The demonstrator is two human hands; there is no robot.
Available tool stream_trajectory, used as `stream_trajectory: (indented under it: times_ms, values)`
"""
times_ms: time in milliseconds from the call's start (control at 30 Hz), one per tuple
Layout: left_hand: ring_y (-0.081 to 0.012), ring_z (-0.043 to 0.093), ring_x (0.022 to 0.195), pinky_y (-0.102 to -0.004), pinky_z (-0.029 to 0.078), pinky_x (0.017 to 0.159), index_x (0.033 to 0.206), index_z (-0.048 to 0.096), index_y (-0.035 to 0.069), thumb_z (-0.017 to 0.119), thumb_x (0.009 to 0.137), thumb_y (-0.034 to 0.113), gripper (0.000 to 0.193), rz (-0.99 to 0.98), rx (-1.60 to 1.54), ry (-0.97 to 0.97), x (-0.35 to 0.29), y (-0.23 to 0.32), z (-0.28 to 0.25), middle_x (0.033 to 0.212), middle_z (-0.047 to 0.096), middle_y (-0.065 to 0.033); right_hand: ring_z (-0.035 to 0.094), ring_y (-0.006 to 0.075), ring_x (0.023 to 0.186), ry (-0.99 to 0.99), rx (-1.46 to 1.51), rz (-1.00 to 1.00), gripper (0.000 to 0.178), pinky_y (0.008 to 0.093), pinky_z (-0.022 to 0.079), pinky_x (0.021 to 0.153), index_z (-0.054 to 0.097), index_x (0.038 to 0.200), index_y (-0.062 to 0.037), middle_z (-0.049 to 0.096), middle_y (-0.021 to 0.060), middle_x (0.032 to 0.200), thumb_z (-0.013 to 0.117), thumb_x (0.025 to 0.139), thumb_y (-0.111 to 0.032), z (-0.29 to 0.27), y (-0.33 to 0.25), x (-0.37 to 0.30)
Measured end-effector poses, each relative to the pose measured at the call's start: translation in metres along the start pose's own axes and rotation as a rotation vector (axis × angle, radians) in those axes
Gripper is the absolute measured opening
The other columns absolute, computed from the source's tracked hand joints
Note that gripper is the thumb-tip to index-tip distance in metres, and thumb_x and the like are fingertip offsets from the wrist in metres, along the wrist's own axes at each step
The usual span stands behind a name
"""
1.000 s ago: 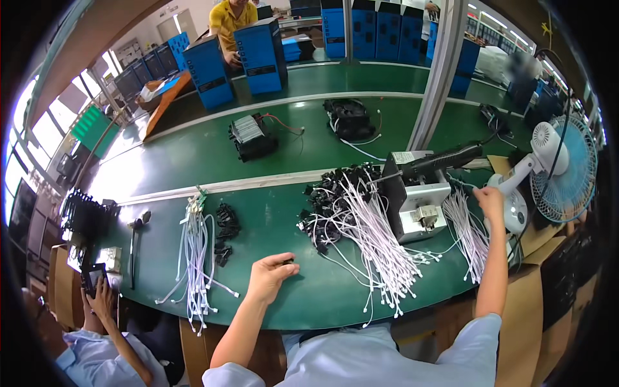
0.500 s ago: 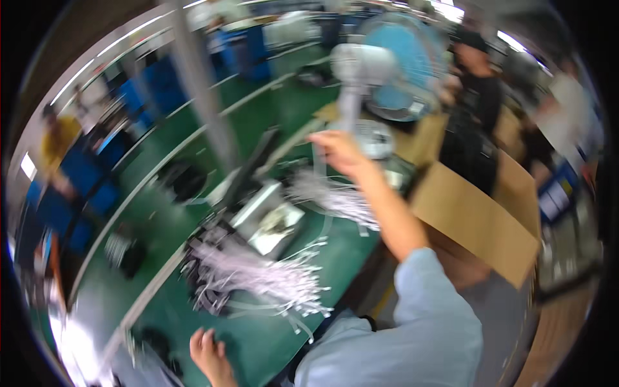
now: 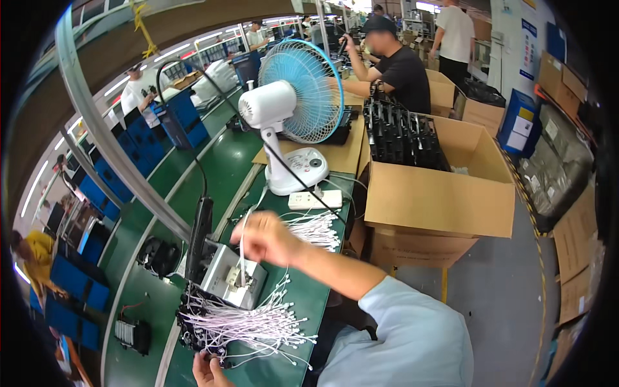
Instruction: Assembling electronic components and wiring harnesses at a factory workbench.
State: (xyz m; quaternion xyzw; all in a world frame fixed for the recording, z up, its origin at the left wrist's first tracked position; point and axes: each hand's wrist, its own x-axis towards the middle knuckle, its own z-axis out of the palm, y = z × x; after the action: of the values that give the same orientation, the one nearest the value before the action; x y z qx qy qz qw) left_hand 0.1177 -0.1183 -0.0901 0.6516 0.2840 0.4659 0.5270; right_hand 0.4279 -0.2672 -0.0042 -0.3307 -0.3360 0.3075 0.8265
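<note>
My right hand (image 3: pixel 267 240) is closed in a pinch on a thin white cable (image 3: pixel 242 258), which hangs down to the top of a small grey-white box-shaped machine (image 3: pixel 222 274). My left hand (image 3: pixel 209 372), at the lower edge, has its thumb and fingers closed on a small black part (image 3: pixel 207 357) at the near side of a pile. That pile holds black plastic parts (image 3: pixel 193 326) with many white cables (image 3: pixel 264 322) fanned out to the right. Another bundle of white cables (image 3: pixel 316 229) lies beyond my right wrist, partly hidden by it.
A fan (image 3: pixel 300 97) and a white power strip (image 3: pixel 314 199) stand at the bench's far end. On the right, black plastic frames (image 3: pixel 406 135) stick out of an open carton (image 3: pixel 438 203). A metal post (image 3: pixel 122 148) rises at left. Across the bench's far end sits a person (image 3: pixel 406 74) in black.
My right hand has come down and nearer from its raised reach, to above the machine. My left hand now touches the pile's near edge. The view has shifted and become sharper.
</note>
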Motion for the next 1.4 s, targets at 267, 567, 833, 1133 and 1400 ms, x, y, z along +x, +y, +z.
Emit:
stream_trajectory:
  times_ms: [267, 567, 833, 1133, 1400]
  values:
    - [-0.0190, 0.059, 0.097, -0.0273, 0.050, 0.082, 0.148, 0.018, 0.009, 0.056, 0.092, 0.007, 0.067, -0.014, -0.229, -0.252, -0.012, 0.049, 0.064, 0.116, 0.056, -0.0150, 0.053, 0.0073, 0.054, -0.395, -0.134, 0.281, 0.026, 0.0217, 0.044, 0.049, 0.066, 0.096, 0.0046, 0.064, 0.0054, 0.072, 0.061, 0.092, -0.021, 0.078, 0.078, -0.086]
    - [-0.0060, 0.041, 0.051, -0.0177, 0.030, 0.042, 0.143, 0.028, 0.011, 0.059, 0.086, -0.002, 0.066, -0.247, -0.029, -0.053, -0.042, 0.073, 0.005, 0.102, 0.063, -0.0102, 0.052, 0.0060, 0.053, -0.056, 0.340, 0.468, 0.017, 0.0209, 0.043, 0.048, 0.056, 0.098, -0.0018, 0.053, -0.0003, 0.065, 0.061, 0.091, -0.016, 0.062, 0.099, -0.076]
    - [-0.0089, 0.046, 0.057, -0.0193, 0.034, 0.045, 0.143, 0.028, 0.011, 0.063, 0.084, 0.001, 0.070, -0.240, 0.245, -0.040, -0.051, 0.069, -0.038, 0.099, 0.065, -0.0111, 0.054, 0.0071, 0.055, -0.171, 0.174, 0.459, 0.019, 0.0218, 0.045, 0.047, 0.055, 0.095, -0.0038, 0.056, 0.0015, 0.075, 0.065, 0.089, -0.019, 0.067, 0.109, -0.076]
    - [-0.0098, 0.044, 0.054, -0.0206, 0.034, 0.044, 0.143, 0.029, 0.011, 0.064, 0.082, 0.001, 0.070, -0.223, 0.326, 0.038, -0.056, 0.036, -0.082, 0.100, 0.064, -0.0098, 0.059, 0.0091, 0.060, -0.423, -0.106, 0.581, 0.020, 0.0230, 0.049, 0.049, 0.056, 0.095, -0.0030, 0.059, 0.0038, 0.076, 0.064, 0.089, -0.020, 0.064, 0.122, -0.082]
    - [-0.0137, 0.053, 0.065, -0.0231, 0.042, 0.053, 0.143, 0.030, 0.011, 0.066, 0.082, 0.001, 0.071, -0.230, 0.376, 0.072, -0.065, 0.035, -0.095, 0.101, 0.064, -0.0107, 0.062, 0.0135, 0.064, -0.565, -0.188, 0.509, 0.022, 0.0271, 0.052, 0.057, 0.057, 0.099, 0.0021, 0.061, 0.0073, 0.078, 0.065, 0.083, -0.011, 0.054, 0.144, -0.087]
